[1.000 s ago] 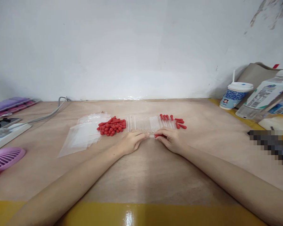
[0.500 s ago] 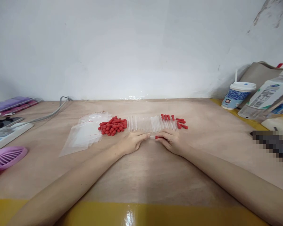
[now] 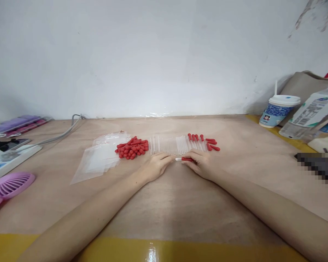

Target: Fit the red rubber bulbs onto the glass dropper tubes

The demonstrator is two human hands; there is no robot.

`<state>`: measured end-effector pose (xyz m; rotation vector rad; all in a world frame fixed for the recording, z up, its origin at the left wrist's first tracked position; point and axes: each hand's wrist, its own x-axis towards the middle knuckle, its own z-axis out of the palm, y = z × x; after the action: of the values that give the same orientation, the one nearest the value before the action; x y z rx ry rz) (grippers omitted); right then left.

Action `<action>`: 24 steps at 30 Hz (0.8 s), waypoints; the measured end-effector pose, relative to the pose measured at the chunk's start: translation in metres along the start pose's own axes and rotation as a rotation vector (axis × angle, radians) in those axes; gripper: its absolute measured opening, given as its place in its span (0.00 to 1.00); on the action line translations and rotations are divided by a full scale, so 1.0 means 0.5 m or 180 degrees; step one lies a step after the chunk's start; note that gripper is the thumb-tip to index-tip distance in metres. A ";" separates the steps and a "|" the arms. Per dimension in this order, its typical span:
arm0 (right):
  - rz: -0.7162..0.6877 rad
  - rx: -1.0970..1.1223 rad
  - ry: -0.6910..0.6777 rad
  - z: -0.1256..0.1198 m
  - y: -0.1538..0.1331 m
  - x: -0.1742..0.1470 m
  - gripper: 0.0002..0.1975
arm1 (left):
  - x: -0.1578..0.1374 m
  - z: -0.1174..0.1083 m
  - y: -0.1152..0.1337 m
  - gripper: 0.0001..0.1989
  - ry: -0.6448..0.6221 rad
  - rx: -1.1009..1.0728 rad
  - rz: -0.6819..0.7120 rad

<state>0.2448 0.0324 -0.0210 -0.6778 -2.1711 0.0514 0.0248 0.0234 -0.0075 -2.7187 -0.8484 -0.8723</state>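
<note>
My left hand (image 3: 157,166) is closed, pinching a clear dropper tube (image 3: 178,159) that lies level between my two hands. On its right end sits a red rubber bulb (image 3: 186,159), gripped between the thumb and fingers of my right hand (image 3: 199,164). Just beyond my hands a row of clear dropper tubes (image 3: 164,144) lies side by side. Several at the row's right end carry red bulbs (image 3: 197,137) at their far tips. A heap of loose red rubber bulbs (image 3: 132,147) lies to the left of the row. My fingers hide part of the held tube.
Clear plastic bags (image 3: 94,163) lie left of the heap. Farther left are a pink fan (image 3: 12,185), a white power strip (image 3: 19,158) and a grey cable (image 3: 62,135). A paper cup (image 3: 278,111) and a plastic bottle (image 3: 308,112) stand at the right, behind a pixelated dark object (image 3: 319,170).
The view has shifted slightly, so everything appears a little lower and farther right. More of the red bulb shows between my right fingers. Both hands keep their grip.
</note>
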 end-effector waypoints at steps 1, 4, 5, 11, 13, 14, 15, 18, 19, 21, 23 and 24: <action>0.0068 0.0035 -0.0030 -0.004 0.002 0.001 0.06 | 0.000 0.000 0.000 0.12 0.0041 -0.0070 -0.0097; 0.0271 0.0145 -0.0034 -0.016 0.010 0.000 0.05 | -0.001 0.000 -0.003 0.12 0.0062 -0.0198 -0.0383; 0.0333 0.0183 -0.0026 -0.018 0.014 -0.001 0.05 | -0.002 0.000 -0.004 0.12 0.0045 -0.0220 -0.0446; 0.0425 0.0436 0.0002 -0.015 0.026 -0.005 0.05 | -0.004 0.000 -0.005 0.12 0.0058 -0.0380 -0.0476; 0.0388 0.0516 0.0037 -0.011 0.027 -0.005 0.04 | -0.003 0.000 -0.004 0.11 0.0128 -0.0411 -0.0399; 0.0369 0.0532 0.0039 -0.010 0.027 -0.005 0.04 | -0.003 0.001 -0.003 0.11 0.0156 -0.0411 -0.0357; 0.0347 0.0532 0.0036 -0.008 0.027 -0.005 0.04 | -0.003 0.001 -0.002 0.11 0.0177 -0.0403 -0.0328; 0.0318 0.0477 -0.0011 -0.006 0.026 -0.006 0.04 | -0.003 0.004 -0.001 0.11 0.0218 -0.0376 -0.0307; 0.0311 0.0459 -0.0026 -0.006 0.026 -0.006 0.04 | -0.003 0.005 0.000 0.11 0.0233 -0.0378 -0.0308; 0.0302 0.0420 -0.0079 -0.007 0.024 -0.005 0.05 | -0.002 0.007 0.001 0.11 0.0254 -0.0401 -0.0303; 0.0285 0.0378 -0.0133 -0.006 0.023 -0.004 0.05 | -0.002 0.008 0.003 0.11 0.0266 -0.0419 -0.0294; 0.0276 0.0362 -0.0155 -0.006 0.022 -0.004 0.05 | -0.001 0.008 0.004 0.11 0.0271 -0.0420 -0.0293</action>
<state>0.2529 0.0403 -0.0235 -0.7113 -2.1659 0.2375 0.0274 0.0228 -0.0111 -2.7486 -0.9365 -1.0913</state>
